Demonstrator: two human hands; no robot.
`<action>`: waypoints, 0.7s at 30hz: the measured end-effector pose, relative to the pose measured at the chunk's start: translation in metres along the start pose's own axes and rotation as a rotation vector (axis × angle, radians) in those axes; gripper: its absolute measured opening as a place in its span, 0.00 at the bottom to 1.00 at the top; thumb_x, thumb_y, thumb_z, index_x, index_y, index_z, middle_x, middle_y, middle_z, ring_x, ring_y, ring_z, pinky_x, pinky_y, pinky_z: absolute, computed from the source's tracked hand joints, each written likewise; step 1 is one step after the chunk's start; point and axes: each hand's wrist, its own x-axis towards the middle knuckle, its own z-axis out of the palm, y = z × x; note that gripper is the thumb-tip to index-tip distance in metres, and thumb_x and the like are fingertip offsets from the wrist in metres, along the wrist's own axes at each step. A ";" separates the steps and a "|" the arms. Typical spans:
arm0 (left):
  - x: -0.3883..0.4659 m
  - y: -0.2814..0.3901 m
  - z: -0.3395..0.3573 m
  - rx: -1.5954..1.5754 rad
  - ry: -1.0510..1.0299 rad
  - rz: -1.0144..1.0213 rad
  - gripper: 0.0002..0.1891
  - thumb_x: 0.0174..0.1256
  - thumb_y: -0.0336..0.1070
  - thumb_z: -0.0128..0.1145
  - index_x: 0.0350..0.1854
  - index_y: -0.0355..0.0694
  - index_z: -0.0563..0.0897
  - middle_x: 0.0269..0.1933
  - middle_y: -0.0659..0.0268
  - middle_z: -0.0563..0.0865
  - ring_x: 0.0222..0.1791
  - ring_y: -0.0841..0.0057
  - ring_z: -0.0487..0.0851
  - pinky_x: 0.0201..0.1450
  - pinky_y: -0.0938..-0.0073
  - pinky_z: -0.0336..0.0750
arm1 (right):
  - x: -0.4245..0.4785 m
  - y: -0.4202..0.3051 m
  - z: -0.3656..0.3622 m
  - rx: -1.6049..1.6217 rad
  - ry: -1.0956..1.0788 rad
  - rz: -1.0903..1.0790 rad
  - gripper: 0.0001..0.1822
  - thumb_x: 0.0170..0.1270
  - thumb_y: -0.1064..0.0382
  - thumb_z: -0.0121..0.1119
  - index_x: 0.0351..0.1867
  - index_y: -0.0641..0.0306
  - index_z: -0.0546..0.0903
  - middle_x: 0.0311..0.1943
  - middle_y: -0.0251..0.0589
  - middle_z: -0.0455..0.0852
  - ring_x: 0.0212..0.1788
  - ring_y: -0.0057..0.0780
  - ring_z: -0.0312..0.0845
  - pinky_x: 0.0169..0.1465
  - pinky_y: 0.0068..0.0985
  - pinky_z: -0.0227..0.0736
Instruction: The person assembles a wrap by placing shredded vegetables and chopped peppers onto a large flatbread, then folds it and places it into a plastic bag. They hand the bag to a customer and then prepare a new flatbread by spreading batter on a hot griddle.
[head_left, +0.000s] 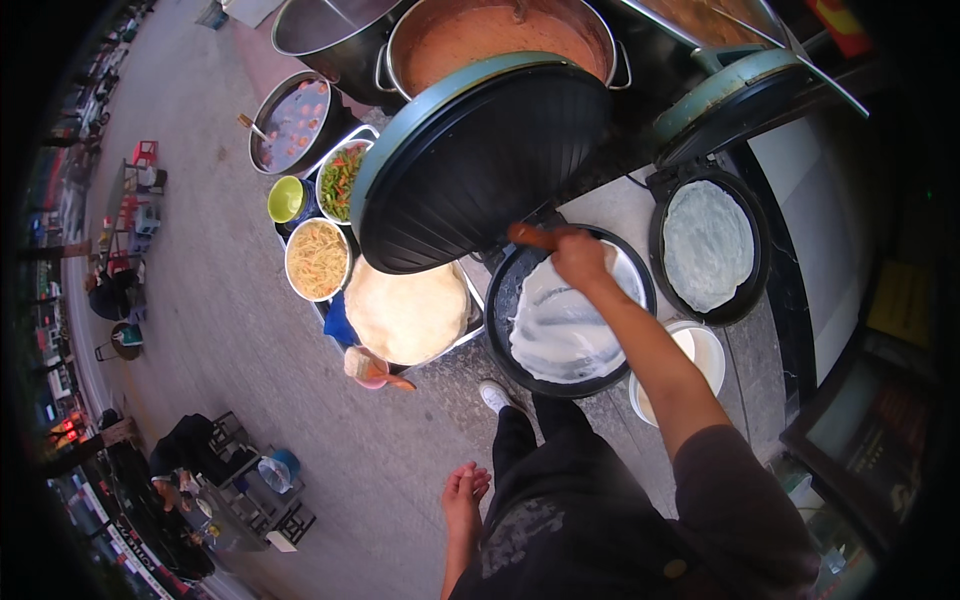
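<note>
My right hand (579, 259) grips a wooden handle (532, 237) over the far part of a round black electric griddle (495, 322). White batter (559, 330) lies spread unevenly across the griddle; whatever the handle carries is hidden under my hand. The griddle's big ribbed lid (480, 157) stands raised behind. On a second griddle (759, 277), to the right, lies a pale round flatbread (709, 244), its lid (731, 105) up. My left hand (465, 487) hangs beside my leg, fingers curled, seemingly holding nothing. Left of the near griddle sits a stack of round flatbreads (405, 311).
Bowls of shredded food (318, 259) and cut green vegetables (343, 180) stand at the left, beside a green bowl (286, 199) and a pot of eggs in liquid (296, 124). A large pot of reddish sauce (495, 37) stands behind. A white bucket (709, 360) is near my right arm. People sit at tables farther left.
</note>
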 end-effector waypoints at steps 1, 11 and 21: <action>0.000 -0.001 -0.002 -0.008 -0.002 -0.001 0.13 0.64 0.40 0.51 0.45 0.37 0.74 0.37 0.61 0.81 0.37 0.73 0.80 0.43 0.74 0.74 | -0.001 -0.012 0.009 -0.046 -0.006 -0.106 0.10 0.46 0.67 0.55 0.33 0.60 0.79 0.33 0.45 0.82 0.39 0.44 0.78 0.42 0.38 0.74; -0.003 -0.019 -0.037 -0.066 0.031 0.016 0.15 0.65 0.40 0.51 0.47 0.35 0.73 0.38 0.61 0.81 0.38 0.72 0.80 0.46 0.73 0.75 | -0.082 -0.108 0.080 -0.198 -0.153 -0.574 0.06 0.47 0.66 0.53 0.28 0.60 0.77 0.30 0.38 0.78 0.38 0.35 0.74 0.39 0.31 0.72; -0.003 -0.022 -0.070 -0.084 -0.005 0.056 0.14 0.64 0.40 0.51 0.46 0.36 0.74 0.38 0.62 0.81 0.38 0.74 0.80 0.45 0.74 0.74 | -0.174 -0.110 0.041 -0.036 -0.278 -0.876 0.04 0.46 0.66 0.54 0.26 0.58 0.74 0.28 0.36 0.73 0.36 0.34 0.72 0.38 0.29 0.69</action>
